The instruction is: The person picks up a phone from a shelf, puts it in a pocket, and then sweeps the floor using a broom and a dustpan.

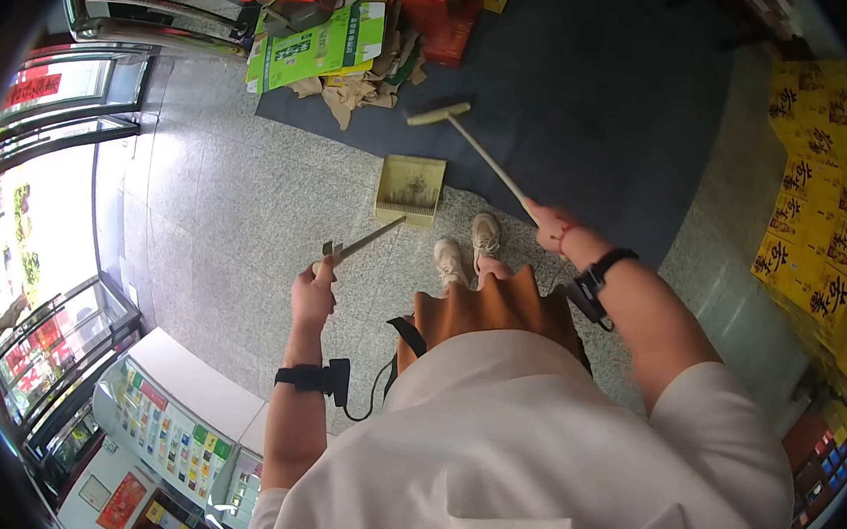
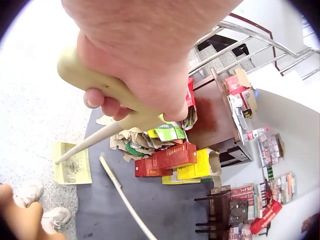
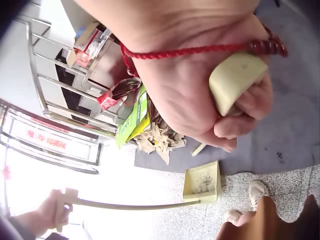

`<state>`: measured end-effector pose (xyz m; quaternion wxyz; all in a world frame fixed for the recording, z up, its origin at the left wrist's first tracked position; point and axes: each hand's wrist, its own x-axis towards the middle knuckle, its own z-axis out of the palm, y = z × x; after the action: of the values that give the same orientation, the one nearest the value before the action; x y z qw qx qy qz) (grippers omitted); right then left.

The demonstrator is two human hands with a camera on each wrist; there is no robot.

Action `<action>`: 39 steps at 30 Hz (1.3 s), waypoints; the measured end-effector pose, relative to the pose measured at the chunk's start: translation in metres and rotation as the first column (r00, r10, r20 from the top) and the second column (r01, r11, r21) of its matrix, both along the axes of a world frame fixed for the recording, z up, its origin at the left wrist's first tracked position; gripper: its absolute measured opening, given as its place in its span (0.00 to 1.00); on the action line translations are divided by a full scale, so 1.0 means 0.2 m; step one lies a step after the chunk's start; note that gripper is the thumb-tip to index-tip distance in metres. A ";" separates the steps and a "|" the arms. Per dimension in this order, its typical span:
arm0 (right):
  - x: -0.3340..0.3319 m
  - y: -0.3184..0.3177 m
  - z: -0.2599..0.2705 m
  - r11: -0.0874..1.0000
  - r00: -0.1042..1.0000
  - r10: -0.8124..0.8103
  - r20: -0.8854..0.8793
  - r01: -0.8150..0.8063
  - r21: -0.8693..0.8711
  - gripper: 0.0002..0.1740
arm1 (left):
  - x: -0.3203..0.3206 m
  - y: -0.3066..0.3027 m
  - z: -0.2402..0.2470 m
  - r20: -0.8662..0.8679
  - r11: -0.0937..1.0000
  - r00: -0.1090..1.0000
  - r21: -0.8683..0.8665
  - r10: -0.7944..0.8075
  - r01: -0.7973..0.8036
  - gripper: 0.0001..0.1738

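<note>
My left hand (image 1: 314,296) grips the end of the long handle of a pale yellow dustpan (image 1: 411,167). The pan lies on the speckled floor in front of my shoes, a comb-like row of teeth along its handle side. Grey dust (image 3: 204,184) shows inside it in the right wrist view. Out to the right, my right hand (image 1: 551,225) holds a broom by its pale handle (image 1: 491,162), fingers curled round the wide grip end (image 3: 237,77). The broom head (image 1: 438,114) is over the dark mat, beyond the pan and a little to its right.
A heap of flattened cardboard (image 1: 326,53) and red boxes (image 1: 433,12) stands at the mat's far left part. Yellow printed boxes (image 1: 815,216) line the right side. A metal railing (image 1: 163,35), glass doors and a display counter (image 1: 167,423) are on the left.
</note>
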<state>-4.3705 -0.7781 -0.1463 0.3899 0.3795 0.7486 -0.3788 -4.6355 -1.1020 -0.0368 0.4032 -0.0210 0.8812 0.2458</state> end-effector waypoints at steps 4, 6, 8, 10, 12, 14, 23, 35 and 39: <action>0.19 0.11 0.33 0.977 0.996 -0.078 -0.039 0.068 -0.201 0.43 | -0.05 0.05 -0.11 0.003 0.999 1.000 0.031 -0.008 0.008 0.28; 0.22 0.14 0.50 0.932 0.975 -0.173 0.137 0.207 -0.298 0.44 | -0.07 0.12 -0.09 0.000 0.999 0.999 -0.004 -0.053 0.053 0.27; 0.42 0.13 0.37 0.993 0.903 -0.096 -0.420 0.055 -0.108 0.45 | -0.07 0.16 -0.09 -0.024 0.989 0.990 -0.057 -0.142 0.140 0.28; 0.22 0.14 0.46 0.979 0.944 -0.192 -0.267 0.167 -0.113 0.43 | -0.10 0.18 -0.08 -0.013 0.989 0.990 -0.057 -0.141 0.140 0.28; 0.05 0.16 0.33 0.980 0.967 -0.186 -0.171 0.195 0.032 0.39 | -0.15 0.17 -0.09 0.000 0.987 0.989 -0.059 -0.148 0.148 0.29; -0.14 0.19 0.19 0.981 0.990 -0.076 -0.118 0.095 0.170 0.34 | -0.21 0.15 -0.11 0.011 0.986 0.987 -0.035 -0.161 0.161 0.30; -0.21 -0.28 0.48 0.985 0.984 -0.122 0.132 0.137 -0.109 0.40 | -0.43 0.03 -0.14 0.048 0.985 0.984 0.028 -0.172 0.171 0.31; -0.26 -0.57 0.35 0.947 0.955 -0.276 -0.110 0.290 0.136 0.39 | -0.70 -0.18 -0.05 0.119 0.948 0.940 0.067 -0.319 0.312 0.31; -0.60 -0.51 0.26 0.934 0.945 -0.327 0.024 0.319 0.162 0.29 | -0.73 -0.21 -0.02 0.091 0.930 0.925 0.019 -0.368 0.368 0.32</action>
<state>-4.4913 -0.8797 -0.0940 0.3103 0.5361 0.6932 -0.3686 -4.7819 -1.1430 -0.0402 0.4827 0.1335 0.8496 0.1653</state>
